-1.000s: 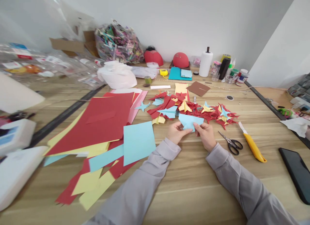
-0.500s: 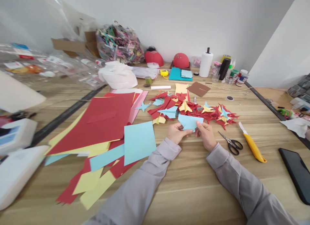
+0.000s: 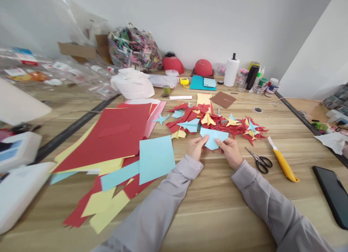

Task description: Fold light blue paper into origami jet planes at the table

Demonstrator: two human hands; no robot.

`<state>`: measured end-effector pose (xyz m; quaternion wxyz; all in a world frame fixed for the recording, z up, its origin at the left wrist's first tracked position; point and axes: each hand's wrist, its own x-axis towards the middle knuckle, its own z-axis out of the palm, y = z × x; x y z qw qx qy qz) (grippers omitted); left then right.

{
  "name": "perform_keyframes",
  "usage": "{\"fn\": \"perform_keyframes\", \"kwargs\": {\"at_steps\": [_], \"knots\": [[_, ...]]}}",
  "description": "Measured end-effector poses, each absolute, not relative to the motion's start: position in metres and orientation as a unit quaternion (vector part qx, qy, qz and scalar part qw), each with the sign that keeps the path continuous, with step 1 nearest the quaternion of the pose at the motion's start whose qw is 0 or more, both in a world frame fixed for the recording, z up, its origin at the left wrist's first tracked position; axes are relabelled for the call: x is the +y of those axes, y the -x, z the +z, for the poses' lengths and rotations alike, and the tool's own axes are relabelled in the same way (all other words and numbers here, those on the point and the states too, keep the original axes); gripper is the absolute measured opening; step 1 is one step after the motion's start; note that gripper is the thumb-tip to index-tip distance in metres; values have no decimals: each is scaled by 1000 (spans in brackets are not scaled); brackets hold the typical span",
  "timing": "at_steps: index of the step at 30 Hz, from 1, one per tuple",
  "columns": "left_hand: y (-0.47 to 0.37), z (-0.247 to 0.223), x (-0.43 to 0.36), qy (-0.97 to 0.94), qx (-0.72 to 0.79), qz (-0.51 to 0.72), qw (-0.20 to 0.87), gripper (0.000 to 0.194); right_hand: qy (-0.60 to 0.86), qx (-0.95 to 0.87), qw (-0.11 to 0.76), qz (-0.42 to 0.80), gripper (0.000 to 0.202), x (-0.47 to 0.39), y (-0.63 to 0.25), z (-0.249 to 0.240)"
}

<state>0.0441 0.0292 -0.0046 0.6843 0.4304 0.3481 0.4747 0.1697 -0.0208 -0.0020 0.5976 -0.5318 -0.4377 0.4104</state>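
Observation:
A folded sheet of light blue paper (image 3: 212, 139), its lower edge tapering to a narrow point, is held up between both hands. My left hand (image 3: 197, 147) pinches its left side with the thumb on top. My right hand (image 3: 230, 150) grips the right side, thumb lying on the front of the paper. Just beyond is a heap of folded paper stars and planes (image 3: 187, 118) in red, yellow and blue. A square blue sheet (image 3: 157, 159) lies left of my left hand, overlapping a blue strip (image 3: 121, 175).
Red sheets (image 3: 119, 136) and paper scraps cover the left side. Black-handled scissors (image 3: 262, 163) and a yellow-handled knife (image 3: 284, 163) lie at right, with a phone (image 3: 331, 196) beyond them. Bottles, jars and a stuffed clear bag (image 3: 134, 49) line the back.
My left thumb has shifted up onto the paper's upper left part, and my right thumb has slid inward. The lower edge of the blue paper shows more now.

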Motion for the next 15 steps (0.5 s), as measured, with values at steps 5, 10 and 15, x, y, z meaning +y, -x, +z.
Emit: {"fn": "perform_keyframes", "kwargs": {"at_steps": [5, 10, 15], "knots": [[-45, -10, 34, -418, 366, 538, 634, 41, 532, -439, 602, 403, 40, -22, -170, -3], [-43, -12, 40, -387, 374, 587, 605, 36, 543, -422, 609, 394, 41, -21, -170, -4], [-39, -4, 25, -625, 354, 618, 320, 36, 563, -397, 622, 373, 42, -19, -170, -4]]}}
